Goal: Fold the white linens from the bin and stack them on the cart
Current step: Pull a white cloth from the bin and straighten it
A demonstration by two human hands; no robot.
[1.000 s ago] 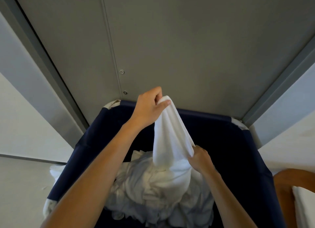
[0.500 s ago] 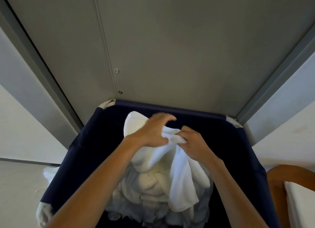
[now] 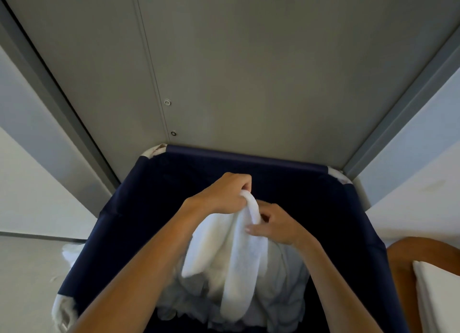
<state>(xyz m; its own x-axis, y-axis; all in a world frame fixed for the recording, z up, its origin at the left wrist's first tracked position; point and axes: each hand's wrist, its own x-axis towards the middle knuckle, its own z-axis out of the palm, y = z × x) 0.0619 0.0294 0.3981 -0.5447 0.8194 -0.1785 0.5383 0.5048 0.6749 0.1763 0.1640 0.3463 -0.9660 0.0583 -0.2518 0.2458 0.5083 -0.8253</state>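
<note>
a white linen [image 3: 239, 263] hangs above the pile of linens [image 3: 189, 300] in the navy bin [image 3: 348, 208]; the left hand [image 3: 221, 196] has its fingers [image 3: 240, 181] curled round the top fold, the right hand [image 3: 276, 227] pinches the edge just beside. at the right edge, what seems a folded stack [image 3: 438, 298] lies.
</note>
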